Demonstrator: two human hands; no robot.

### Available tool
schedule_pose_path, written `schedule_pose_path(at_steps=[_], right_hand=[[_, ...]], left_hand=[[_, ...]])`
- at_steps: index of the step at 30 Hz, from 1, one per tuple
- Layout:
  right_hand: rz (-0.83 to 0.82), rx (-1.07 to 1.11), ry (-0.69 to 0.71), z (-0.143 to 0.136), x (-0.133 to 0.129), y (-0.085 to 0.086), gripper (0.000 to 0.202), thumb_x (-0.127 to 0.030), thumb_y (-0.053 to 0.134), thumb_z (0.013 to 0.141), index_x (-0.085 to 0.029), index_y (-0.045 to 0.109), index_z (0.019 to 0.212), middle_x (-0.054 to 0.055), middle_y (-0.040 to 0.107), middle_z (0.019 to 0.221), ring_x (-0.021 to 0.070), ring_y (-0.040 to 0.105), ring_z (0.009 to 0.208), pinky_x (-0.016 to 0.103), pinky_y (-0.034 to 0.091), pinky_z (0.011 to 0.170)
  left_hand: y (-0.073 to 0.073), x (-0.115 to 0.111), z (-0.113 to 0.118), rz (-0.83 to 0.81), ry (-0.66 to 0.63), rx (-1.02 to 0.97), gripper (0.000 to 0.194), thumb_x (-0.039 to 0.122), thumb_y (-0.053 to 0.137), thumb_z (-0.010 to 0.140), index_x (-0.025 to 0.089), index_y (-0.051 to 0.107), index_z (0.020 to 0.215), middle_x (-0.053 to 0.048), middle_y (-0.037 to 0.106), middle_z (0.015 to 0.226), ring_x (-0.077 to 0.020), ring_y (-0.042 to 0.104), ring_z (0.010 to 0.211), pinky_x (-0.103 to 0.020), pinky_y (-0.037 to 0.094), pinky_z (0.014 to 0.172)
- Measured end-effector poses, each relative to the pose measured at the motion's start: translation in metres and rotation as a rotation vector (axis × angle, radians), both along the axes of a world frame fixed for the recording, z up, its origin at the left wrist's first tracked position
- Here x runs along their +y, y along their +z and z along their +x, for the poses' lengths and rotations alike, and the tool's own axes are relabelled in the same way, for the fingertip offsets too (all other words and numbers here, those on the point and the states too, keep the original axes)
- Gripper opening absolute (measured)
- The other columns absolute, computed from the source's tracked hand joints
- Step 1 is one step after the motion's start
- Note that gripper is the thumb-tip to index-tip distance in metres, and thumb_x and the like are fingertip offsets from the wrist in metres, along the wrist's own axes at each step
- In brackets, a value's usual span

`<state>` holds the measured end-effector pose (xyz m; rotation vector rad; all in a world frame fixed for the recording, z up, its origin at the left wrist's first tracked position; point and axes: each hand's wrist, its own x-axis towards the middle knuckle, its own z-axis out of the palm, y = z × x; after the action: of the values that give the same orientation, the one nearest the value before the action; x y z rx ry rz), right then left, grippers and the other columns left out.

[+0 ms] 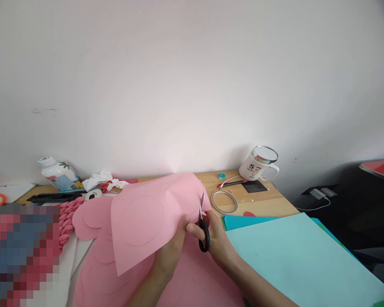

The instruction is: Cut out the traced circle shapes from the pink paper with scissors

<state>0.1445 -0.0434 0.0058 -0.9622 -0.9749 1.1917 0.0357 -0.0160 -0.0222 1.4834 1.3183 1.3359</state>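
Note:
My left hand [172,250] grips the lower edge of a pink paper sheet [144,217], thumb on top. Faint curved pencil lines show on the sheet, which bends upward over the desk. In my right hand [217,238] is a pair of scissors [204,236] with black handles, the blades pointing up at the sheet's right edge. Whether the blades are apart is too small to tell. Beneath lie more pink papers [97,273], some with rounded, cut-looking outlines.
Light blue paper [294,256] lies at the right. Behind stand a white mug [254,165] and a roll of tape [224,202] beside a black card [254,186]. At the back left, a white bottle [60,174] leans near crumpled tissue [97,180].

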Motion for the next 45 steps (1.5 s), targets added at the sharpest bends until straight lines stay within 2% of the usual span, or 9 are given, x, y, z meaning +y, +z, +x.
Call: schedule_pose_path(at_steps=[8,13,16,20,25,28,35,40,45], right_hand=[[-0.036,0.017,-0.025,0.002,0.002,-0.006,0.062,-0.047,0.076,0.061,-0.017,0.052,0.110,0.007,0.070,0.083,0.0255,0.063,0.076,0.034,0.049,0.067],[-0.069,0.039,-0.026,0.002,0.003,-0.011,0.055,-0.041,0.078,0.062,-0.017,0.051,0.104,0.005,0.068,0.079,0.0226,0.061,0.072,0.030,0.046,0.060],[-0.069,0.039,-0.035,0.002,0.003,-0.013,0.050,-0.038,0.077,0.063,-0.018,0.050,0.100,0.002,0.065,0.075,0.0184,0.057,0.067,0.027,0.043,0.058],[-0.074,-0.032,-0.077,0.003,0.003,-0.014,0.040,-0.037,0.076,0.065,-0.017,0.051,0.090,-0.003,0.056,0.062,0.0127,0.048,0.058,0.024,0.038,0.053],[-0.077,-0.090,-0.087,0.004,0.004,-0.013,0.037,-0.040,0.073,0.067,-0.017,0.049,0.084,-0.003,0.055,0.059,0.0115,0.043,0.056,0.022,0.033,0.049],[-0.078,-0.092,-0.079,0.003,0.004,-0.013,0.037,-0.040,0.072,0.067,-0.018,0.047,0.082,-0.003,0.055,0.059,0.0107,0.042,0.054,0.022,0.032,0.047],[-0.096,-0.101,-0.074,0.004,0.003,-0.015,0.037,-0.039,0.071,0.068,-0.019,0.042,0.077,-0.002,0.057,0.058,0.0110,0.047,0.051,0.022,0.033,0.045],[-0.118,-0.127,-0.085,0.004,0.004,-0.012,0.038,-0.041,0.070,0.068,-0.020,0.040,0.075,-0.002,0.058,0.055,0.0134,0.052,0.052,0.023,0.035,0.044],[-0.130,-0.146,-0.096,0.004,0.003,-0.014,0.037,-0.040,0.070,0.068,-0.019,0.041,0.076,-0.003,0.056,0.052,0.0151,0.055,0.053,0.024,0.037,0.045]], left_hand=[[-0.003,0.002,-0.001,-0.047,-0.004,-0.084,0.049,0.051,0.065,0.067,0.015,0.064,0.101,-0.014,0.064,0.111,-0.0298,0.056,0.109,-0.044,0.041,0.098],[-0.005,0.004,-0.003,-0.044,-0.011,-0.092,0.046,0.045,0.067,0.068,0.016,0.063,0.103,-0.012,0.065,0.111,-0.0279,0.057,0.108,-0.041,0.042,0.098],[0.002,0.001,-0.002,-0.102,-0.086,-0.122,0.036,0.043,0.066,0.070,0.018,0.066,0.096,-0.007,0.069,0.102,-0.0251,0.061,0.100,-0.038,0.047,0.092],[0.018,-0.003,0.001,-0.141,-0.119,-0.155,0.019,0.038,0.064,0.071,0.020,0.069,0.071,-0.001,0.070,0.071,-0.0207,0.065,0.076,-0.033,0.051,0.079],[0.031,-0.006,0.005,-0.096,-0.188,-0.147,0.026,0.033,0.059,0.074,0.023,0.062,0.050,0.005,0.063,0.053,-0.0158,0.062,0.059,-0.029,0.050,0.073],[0.032,-0.006,0.005,-0.076,-0.158,-0.140,0.025,0.033,0.060,0.074,0.023,0.062,0.051,0.005,0.065,0.055,-0.0163,0.063,0.062,-0.029,0.049,0.076],[0.028,-0.004,0.003,-0.129,-0.112,-0.141,0.016,0.035,0.064,0.070,0.023,0.065,0.059,0.004,0.066,0.060,-0.0166,0.063,0.067,-0.027,0.051,0.070],[0.033,-0.003,0.002,-0.149,-0.244,-0.163,0.029,0.034,0.058,0.076,0.022,0.058,0.050,0.004,0.062,0.053,-0.0148,0.060,0.060,-0.026,0.050,0.069],[0.035,-0.003,0.003,-0.149,-0.264,-0.169,0.034,0.037,0.054,0.077,0.023,0.058,0.047,0.004,0.061,0.050,-0.0151,0.060,0.059,-0.027,0.050,0.072]])
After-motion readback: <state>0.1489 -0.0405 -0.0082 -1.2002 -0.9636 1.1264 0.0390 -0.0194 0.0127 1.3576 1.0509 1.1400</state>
